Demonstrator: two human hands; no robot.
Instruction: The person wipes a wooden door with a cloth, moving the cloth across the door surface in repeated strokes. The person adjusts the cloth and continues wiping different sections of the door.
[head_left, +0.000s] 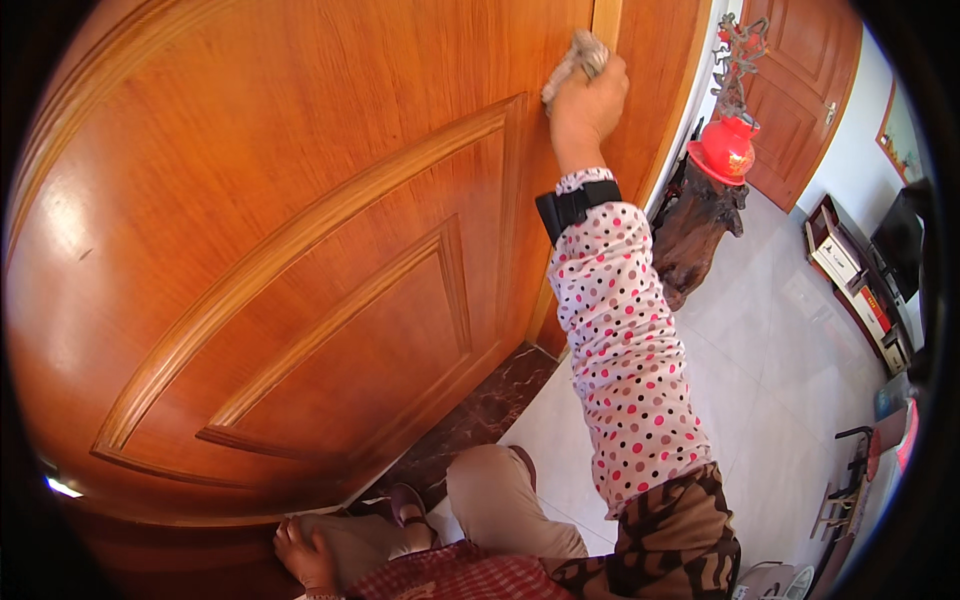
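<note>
A crumpled, light-coloured cloth is bunched in my right hand, pressed against a varnished wooden door near its right edge, beside the frame. The door has raised, curved mouldings around its lower panels. A polka-dot sleeve cover and a black strap wrap my right arm. Low at the left, my left hand rests by my bent knee, with no object seen in it. Its fingers are slightly apart.
A dark marble threshold runs under the door. To the right stand a gnarled wooden stump bearing a red vase, a second wooden door, and a low cabinet beside a dark screen. Pale floor tiles lie between.
</note>
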